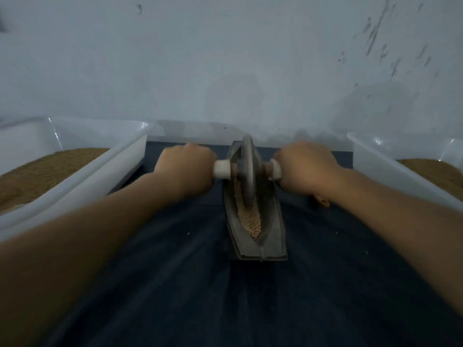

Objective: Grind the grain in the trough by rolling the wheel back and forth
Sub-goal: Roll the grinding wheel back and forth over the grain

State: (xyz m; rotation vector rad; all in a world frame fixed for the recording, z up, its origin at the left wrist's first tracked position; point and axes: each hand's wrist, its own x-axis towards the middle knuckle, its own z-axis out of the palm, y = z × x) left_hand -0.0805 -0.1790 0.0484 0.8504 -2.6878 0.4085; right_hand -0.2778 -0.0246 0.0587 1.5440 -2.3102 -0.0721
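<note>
While the left hand (186,166) and right hand (304,166) each curl tight round an axle end (221,169), the wheel (247,169) stands upright near the far end of the trough (271,236), with grain (249,219) lying toward its near end. Best to press evenly and roll straight back through it.

Small-scale hand-milling workspace; the kind of building could not be told. A bare pale wall (225,58) with dark scuff marks (375,33) stood directly behind the work surface, which was covered by a dark blue cloth (200,284). On the cloth lay a boat-shaped metal trough (271,236) holding coarse grain (250,219), with a metal wheel (248,171) upright in it. The left hand (185,166) and right hand (305,166) each gripped one end of its axle (221,169). A translucent plastic left bin (82,181) and right bin (375,161) held brown meal (45,169).
</note>
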